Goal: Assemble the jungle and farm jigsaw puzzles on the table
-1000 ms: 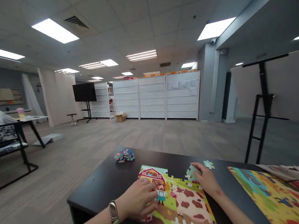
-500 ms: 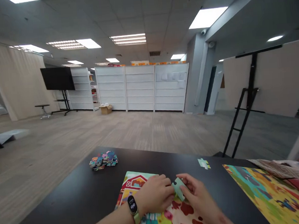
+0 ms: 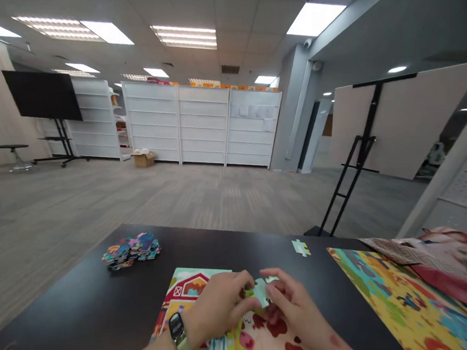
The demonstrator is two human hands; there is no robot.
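Observation:
A farm-scene jigsaw puzzle (image 3: 185,278) lies on the dark table, with a red barn at its upper left and a brown-spotted cow at its lower right. Over its upper right part both my hands meet at a pale green puzzle piece (image 3: 261,292). My left hand (image 3: 222,299), wearing a watch, pinches its left side between thumb and finger. My right hand (image 3: 292,301) grips at the right, where more pale green shows between thumb and index finger; whether that is a second piece I cannot tell. Fingers partly hide the edges.
A pile of mixed puzzle pieces (image 3: 131,250) stands at the table's far left. One loose pale green piece (image 3: 301,247) lies beyond my right hand. Another colourful puzzle (image 3: 401,291) covers the right side, beside a crumpled patterned cloth (image 3: 435,257). A black stand (image 3: 348,183) rises behind.
My left hand has moved its thumb and finger onto the pale green piece, which now lies flatter between both hands. The view has swung slightly, shifting the table leftward in frame.

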